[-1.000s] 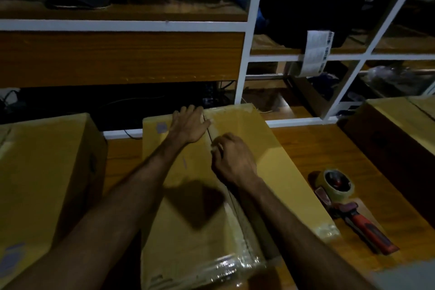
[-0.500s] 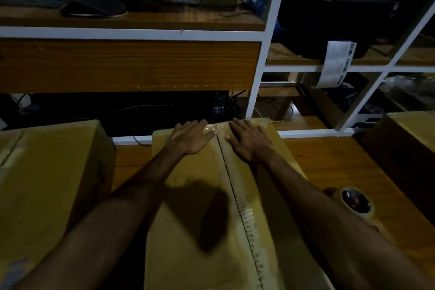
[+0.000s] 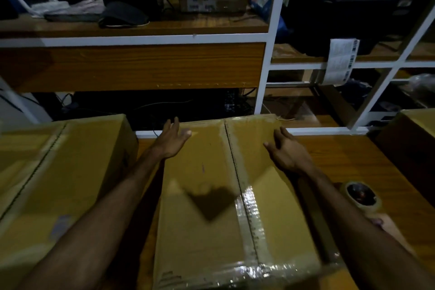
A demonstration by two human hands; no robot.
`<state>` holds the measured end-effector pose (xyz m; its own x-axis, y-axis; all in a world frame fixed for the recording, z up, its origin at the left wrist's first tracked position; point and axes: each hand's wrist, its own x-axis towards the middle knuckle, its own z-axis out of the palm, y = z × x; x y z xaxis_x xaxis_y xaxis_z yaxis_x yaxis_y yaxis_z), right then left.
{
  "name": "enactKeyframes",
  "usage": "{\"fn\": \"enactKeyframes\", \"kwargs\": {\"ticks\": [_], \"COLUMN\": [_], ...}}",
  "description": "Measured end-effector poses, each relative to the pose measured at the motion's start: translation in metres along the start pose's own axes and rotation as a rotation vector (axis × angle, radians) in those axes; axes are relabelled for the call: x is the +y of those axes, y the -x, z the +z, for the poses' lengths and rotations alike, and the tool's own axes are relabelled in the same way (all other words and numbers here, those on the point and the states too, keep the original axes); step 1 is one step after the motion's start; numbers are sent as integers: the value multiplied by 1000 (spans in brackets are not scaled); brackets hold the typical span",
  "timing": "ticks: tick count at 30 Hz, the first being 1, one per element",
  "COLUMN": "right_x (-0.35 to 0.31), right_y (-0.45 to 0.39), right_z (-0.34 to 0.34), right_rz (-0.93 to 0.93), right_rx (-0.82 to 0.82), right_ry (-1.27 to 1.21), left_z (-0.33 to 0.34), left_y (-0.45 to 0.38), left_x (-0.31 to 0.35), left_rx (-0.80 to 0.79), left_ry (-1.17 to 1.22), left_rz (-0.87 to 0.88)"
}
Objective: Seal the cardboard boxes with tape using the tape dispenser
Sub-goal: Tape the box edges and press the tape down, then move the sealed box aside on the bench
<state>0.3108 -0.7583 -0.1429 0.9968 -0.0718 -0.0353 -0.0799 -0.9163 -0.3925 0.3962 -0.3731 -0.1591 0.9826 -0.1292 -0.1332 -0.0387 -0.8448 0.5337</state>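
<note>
A brown cardboard box (image 3: 207, 172) stands in front of me on the wooden table, its flaps closed and a strip of clear tape (image 3: 247, 209) running along the centre seam. My left hand (image 3: 173, 140) is at the box's far left corner, fingers straight. My right hand (image 3: 288, 152) is at its far right edge, fingers spread and relaxed. Neither hand holds anything. The tape dispenser (image 3: 361, 196) lies on the table to the right, its roll visible and its handle mostly hidden behind my right forearm.
A second cardboard box (image 3: 58, 160) stands close on the left, and a third box (image 3: 414, 134) at the right edge. Behind the table (image 3: 348, 160) rises a white-framed wooden shelf (image 3: 141, 63) with clutter. A printed label (image 3: 341, 61) hangs from it.
My hands have moved apart from the centre seam near the far edge out to the box's two sides. The view has shifted slightly.
</note>
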Motion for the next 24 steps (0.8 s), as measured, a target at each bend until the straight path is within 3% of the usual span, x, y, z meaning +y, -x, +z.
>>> {"fn": "enactKeyframes", "kwargs": {"ticks": [7, 10, 13, 16, 19, 24], "right_x": [36, 51, 61, 60, 54, 57], "right_y": [162, 212, 252, 283, 300, 301], "right_z": [-5, 1, 17, 39, 56, 73], "right_rz": [-53, -57, -21, 117, 282, 342], "right_rx": [-4, 21, 167, 301, 274, 188], "right_ry": [-115, -223, -441, -764, -1050, -1276], "left_z": [39, 57, 78, 106, 133, 163], "left_y": [184, 268, 330, 364, 380, 384], "left_x": [6, 19, 28, 30, 47, 61], "left_rx": [20, 37, 76, 330, 531, 551], "left_ry": [206, 444, 619, 749, 937, 1335], "left_rz": [16, 60, -67, -103, -284, -493]}}
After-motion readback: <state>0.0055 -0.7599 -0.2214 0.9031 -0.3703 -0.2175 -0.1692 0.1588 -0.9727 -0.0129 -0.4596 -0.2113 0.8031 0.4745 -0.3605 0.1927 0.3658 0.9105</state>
